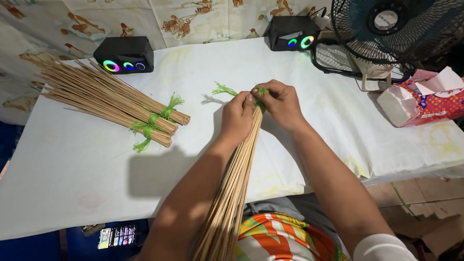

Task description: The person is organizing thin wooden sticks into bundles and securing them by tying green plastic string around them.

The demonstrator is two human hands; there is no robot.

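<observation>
My left hand [237, 117] and my right hand [280, 102] meet over the top end of a bundle of thin tan sticks [231, 193] that runs from my lap up onto the white table [77, 179]. Both hands pinch a green fibre string [223, 89] wrapped around the bundle's tip; one loose end sticks out to the left, another tuft shows above my right fingers. Two tied stick bundles [106, 99] with green string knots lie on the table at the left.
Two black speakers with glowing rings stand at the back: one at the left [124, 54], one at the centre right [291, 33]. A black fan [386, 34] and a red patterned tissue pack [425, 99] sit at the right. A phone [117, 237] lies below the table edge.
</observation>
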